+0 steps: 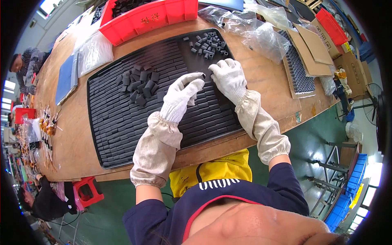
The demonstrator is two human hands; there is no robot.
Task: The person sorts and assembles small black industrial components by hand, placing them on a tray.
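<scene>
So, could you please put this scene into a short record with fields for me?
Surface: brown table
Tray: black, wide tray on the table
Tray contents: close-set rows of dark pieces; loose pile on top of the rows; cluster of short dark tubes at the far right corner
Left hand: gloved, pinching a small dark piece
Right hand: gloved, fingers curled; grasp unclear
Beyond tray: red bin
Right of bin: clear plastic bags
</scene>
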